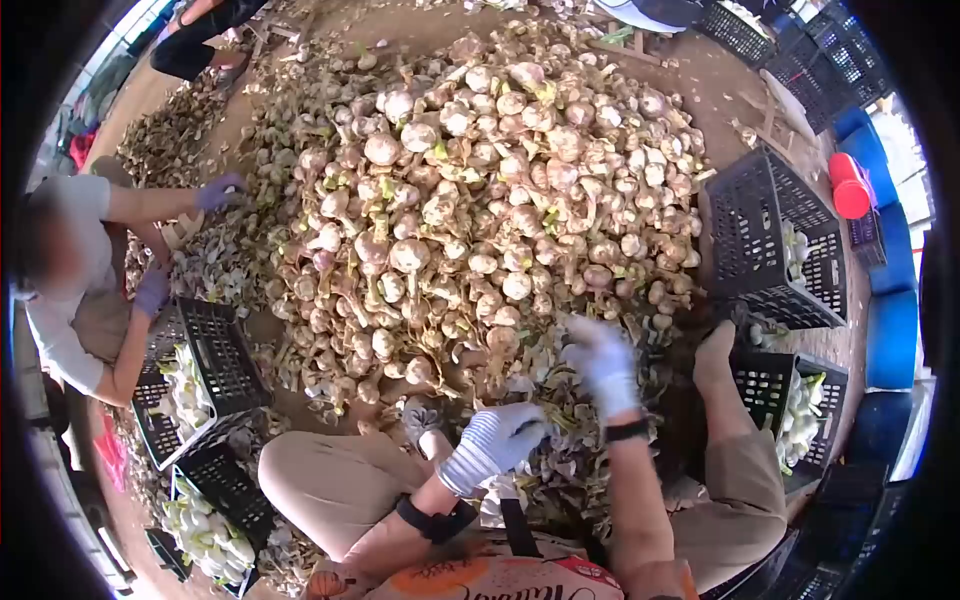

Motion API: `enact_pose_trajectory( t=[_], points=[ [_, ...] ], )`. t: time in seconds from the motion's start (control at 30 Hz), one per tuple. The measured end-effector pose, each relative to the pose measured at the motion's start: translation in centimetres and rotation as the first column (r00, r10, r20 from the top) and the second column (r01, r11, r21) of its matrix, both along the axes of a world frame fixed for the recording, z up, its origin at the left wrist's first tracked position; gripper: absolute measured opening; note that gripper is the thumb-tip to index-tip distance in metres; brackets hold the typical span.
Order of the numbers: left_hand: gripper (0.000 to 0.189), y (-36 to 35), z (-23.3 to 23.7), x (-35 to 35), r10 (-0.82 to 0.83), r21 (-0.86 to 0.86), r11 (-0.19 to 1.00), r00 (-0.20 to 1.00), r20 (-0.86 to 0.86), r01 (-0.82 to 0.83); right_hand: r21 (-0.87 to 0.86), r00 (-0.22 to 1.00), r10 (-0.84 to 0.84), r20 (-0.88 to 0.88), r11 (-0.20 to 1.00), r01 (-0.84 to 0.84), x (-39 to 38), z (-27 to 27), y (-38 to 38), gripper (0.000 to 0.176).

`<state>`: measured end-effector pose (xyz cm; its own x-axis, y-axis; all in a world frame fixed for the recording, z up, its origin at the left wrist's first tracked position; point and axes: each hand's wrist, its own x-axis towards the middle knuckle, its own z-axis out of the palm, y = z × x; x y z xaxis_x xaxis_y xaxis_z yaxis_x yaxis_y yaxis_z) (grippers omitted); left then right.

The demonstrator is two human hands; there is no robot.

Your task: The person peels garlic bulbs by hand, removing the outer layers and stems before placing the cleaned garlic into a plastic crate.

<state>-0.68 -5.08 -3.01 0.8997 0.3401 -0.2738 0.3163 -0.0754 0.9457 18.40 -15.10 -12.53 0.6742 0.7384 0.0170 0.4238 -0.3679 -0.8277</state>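
White-gloved left hand (488, 443) curls near the garlic heap (480, 220); right hand (603, 367) blurs; whether their fingers grip, I cannot tell.

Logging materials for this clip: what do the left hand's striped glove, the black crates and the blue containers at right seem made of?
Striped glove: probably matte knitted fabric, from its soft, close fit.
Black crates: likely moulded plastic, dull, given the regular lattice openings.
Blue containers: perhaps smooth plastic, from their even colour and curved walls, though painted metal is possible.
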Motion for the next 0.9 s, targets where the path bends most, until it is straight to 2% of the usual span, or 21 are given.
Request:
enact_pose_trajectory(
  t=[0.03, 0.1, 0.17, 0.23, 0.27, 0.3, 0.33, 0.37, 0.4, 0.43, 0.5, 0.53, 0.57, 0.6, 0.63, 0.67, 0.7, 0.73, 0.77, 0.83, 0.9],
  points=[
    [0.015, 0.3, -0.3, 0.0, 0.001, -0.001, 1.0, 1.0, -0.006, -0.001, -0.366, 0.922, 0.36, 0.14, 0.885, -0.289, -2.3, 1.0, 3.4, 0.051],
    [0.013, 0.9, -1.1, -0.2, 0.138, -0.06, 0.989, 0.99, -0.006, -0.138, -0.626, 0.857, 0.502, 0.118, 0.708, -0.328, -6.1, -3.8, 6.1, 0.058],
    [0.014, 1.4, -1.4, -0.5, 0.165, -0.099, 0.981, 0.985, -0.047, -0.169, -0.648, 0.842, 0.51, 0.174, 0.703, -0.292, -6.5, -6.6, 7.4, 0.046],
    [0.015, 1.6, -1.6, -0.7, 0.293, -0.174, 0.938, 0.954, -0.071, -0.301, -0.488, 0.955, 0.28, 0.102, 0.85, -0.197, -5.6, -6.5, 8.5, 0.036],
    [0.023, 2.0, -1.8, -0.9, 0.282, -0.087, 0.954, 0.957, -0.064, -0.286, -0.413, 0.979, 0.181, 0.099, 0.902, -0.125, -4.9, -5.5, 8.5, 0.021],
    [0.023, 2.1, -2.3, -0.8, 0.278, -0.093, 0.955, 0.959, -0.061, -0.282, -0.418, 0.979, 0.178, 0.103, 0.901, -0.119, -4.4, -4.1, 8.0, 0.021],
    [0.029, 2.1, -2.9, -0.6, 0.34, 0.054, 0.939, 0.94, -0.016, -0.339, -0.274, 0.935, -0.097, -0.342, 0.962, 0.0, -3.7, -2.7, 7.4, 0.015],
    [0.035, 2.2, -3.2, -0.4, 0.394, 0.197, 0.898, 0.918, 0.039, -0.394, -0.191, 0.628, -0.264, -0.732, 0.964, 0.183, -3.3, -1.3, 6.9, 0.013],
    [0.052, 2.3, -2.6, -0.1, 0.376, 0.221, 0.906, 0.926, -0.028, -0.361, -0.037, 0.458, -0.192, -0.868, 0.945, 0.326, -3.7, 0.8, 6.0, 0.019],
    [0.052, 2.1, -2.5, 0.1, 0.369, 0.216, 0.909, 0.929, -0.02, -0.356, -0.122, 0.418, -0.219, -0.882, 0.962, 0.246, -3.3, 2.0, 4.5, 0.019],
    [0.063, 1.6, -2.9, 0.5, 0.369, 0.171, 0.909, 0.925, 0.092, -0.38, 0.051, 0.429, -0.093, -0.899, 0.949, 0.312, -4.6, 3.3, 3.0, 0.024],
    [0.068, 1.4, -3.4, 0.5, 0.333, 0.033, 0.939, 0.928, 0.166, -0.342, 0.085, 0.34, -0.03, -0.94, 0.944, 0.319, -5.2, 4.1, 2.2, 0.025],
    [0.068, 1.0, -3.4, 0.2, 0.326, 0.034, 0.941, 0.929, 0.173, -0.337, 0.121, 0.248, 0.038, -0.968, 0.936, 0.33, -5.9, 4.8, 1.7, 0.027],
    [0.067, 0.9, -1.7, 0.4, 0.349, -0.119, 0.936, 0.921, 0.171, -0.332, 0.205, 0.397, 0.058, -0.916, 0.917, 0.341, -6.5, 4.8, 1.7, 0.024],
    [0.065, 0.9, -0.6, 0.5, 0.37, -0.268, 0.909, 0.914, 0.166, -0.319, 0.216, 0.406, 0.063, -0.912, 0.914, 0.344, -6.8, 5.3, 1.3, 0.024],
    [0.061, 1.0, -0.4, 0.2, 0.308, -0.008, 0.95, 0.938, 0.16, -0.311, 0.15, 0.46, -0.013, -0.888, 0.937, 0.316, -7.1, 5.9, 0.7, 0.024],
    [0.061, 0.8, 0.0, 0.1, 0.303, -0.005, 0.952, 0.938, 0.17, -0.307, 0.078, 0.512, -0.087, -0.854, 0.953, 0.292, -7.3, 7.0, 0.5, 0.024],
    [0.059, 0.6, 0.4, 0.0, 0.236, 0.168, 0.946, 0.943, 0.233, -0.278, 0.182, 0.47, -0.032, -0.882, 0.897, 0.402, -8.2, 7.9, 1.4, 0.028],
    [0.058, 0.4, 0.8, 0.0, 0.158, 0.338, 0.907, 0.946, 0.281, -0.252, 0.144, 0.463, -0.055, -0.885, 0.912, 0.383, -8.2, 7.6, 0.8, 0.031],
    [0.057, 0.1, 0.7, -0.1, 0.158, 0.35, 0.898, 0.939, 0.304, -0.265, 0.026, 0.388, -0.163, -0.907, 0.899, 0.438, -8.5, 8.8, 0.9, 0.026],
    [0.054, 0.1, 0.8, -0.2, 0.109, 0.436, 0.864, 0.939, 0.326, -0.252, 0.095, 0.419, -0.113, -0.901, 0.891, 0.445, -8.6, 7.5, 0.8, 0.025]
  ],
)
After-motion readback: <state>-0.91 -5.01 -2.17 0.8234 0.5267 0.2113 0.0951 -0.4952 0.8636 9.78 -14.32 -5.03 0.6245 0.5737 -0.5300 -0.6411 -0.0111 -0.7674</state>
